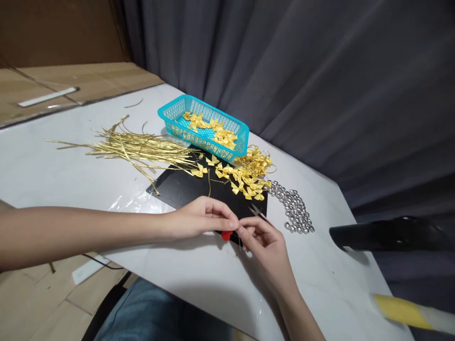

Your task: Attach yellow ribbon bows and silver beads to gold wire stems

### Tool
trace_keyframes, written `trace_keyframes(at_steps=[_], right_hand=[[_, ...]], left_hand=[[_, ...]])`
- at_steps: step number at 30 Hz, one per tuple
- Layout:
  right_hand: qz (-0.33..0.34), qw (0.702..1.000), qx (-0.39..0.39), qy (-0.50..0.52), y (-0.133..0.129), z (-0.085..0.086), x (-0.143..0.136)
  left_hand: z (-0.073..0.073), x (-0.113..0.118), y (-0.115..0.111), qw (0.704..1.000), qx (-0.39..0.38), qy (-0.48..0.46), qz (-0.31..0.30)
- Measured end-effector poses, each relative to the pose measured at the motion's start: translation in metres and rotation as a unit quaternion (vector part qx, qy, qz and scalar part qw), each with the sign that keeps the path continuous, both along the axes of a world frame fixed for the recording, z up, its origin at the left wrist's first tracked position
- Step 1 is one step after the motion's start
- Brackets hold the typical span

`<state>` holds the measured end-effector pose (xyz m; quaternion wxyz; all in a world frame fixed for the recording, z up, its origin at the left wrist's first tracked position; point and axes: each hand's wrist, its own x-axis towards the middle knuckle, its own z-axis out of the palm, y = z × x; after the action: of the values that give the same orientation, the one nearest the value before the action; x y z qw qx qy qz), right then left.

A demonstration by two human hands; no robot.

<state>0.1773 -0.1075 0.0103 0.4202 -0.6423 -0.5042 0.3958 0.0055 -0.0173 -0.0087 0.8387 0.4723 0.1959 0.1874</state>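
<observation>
My left hand (208, 218) and my right hand (263, 239) meet at their fingertips over the near edge of a black mat (185, 189). Both are closed in a pinch; what they hold is too small to name. A small red piece (226, 235) shows just under the left fingertips, and a thin strand hangs below. Scissors (261, 214) lie behind my right hand. Yellow bows (236, 182) are spread on the mat's far side, beside a bundle of gold cords (142, 149). Silver beads (295, 210) lie to the right.
A turquoise basket (202, 142) with yellow bows stands at the back of the white table (71, 175). A black cylindrical object (377, 234) and a yellow-and-white one (405, 312) are at the right. A grey curtain (284, 71) hangs behind.
</observation>
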Motion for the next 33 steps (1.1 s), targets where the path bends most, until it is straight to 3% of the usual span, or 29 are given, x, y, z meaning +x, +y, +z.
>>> trace_keyframes(at_steps=[10, 15, 22, 28, 33], right_hand=[[-0.039, 0.997, 0.048, -0.049, -0.004, -0.001, -0.002], [-0.077, 0.99, 0.104, -0.053, -0.006, 0.0, 0.0], [-0.078, 0.987, 0.129, -0.057, -0.009, -0.001, 0.0], [-0.072, 0.983, 0.147, -0.084, -0.012, 0.002, -0.004], [-0.063, 0.99, 0.119, -0.04, -0.012, 0.005, -0.007]], left_hand=[[0.0, 0.0, 0.001, 1.0, 0.023, 0.009, 0.003], [0.004, -0.002, 0.0, 0.995, 0.097, 0.021, 0.033], [0.009, -0.002, -0.006, 0.974, 0.205, 0.048, 0.077], [0.012, -0.005, -0.01, 0.94, 0.317, 0.051, 0.113], [0.014, -0.008, -0.012, 0.9, 0.415, 0.043, 0.125]])
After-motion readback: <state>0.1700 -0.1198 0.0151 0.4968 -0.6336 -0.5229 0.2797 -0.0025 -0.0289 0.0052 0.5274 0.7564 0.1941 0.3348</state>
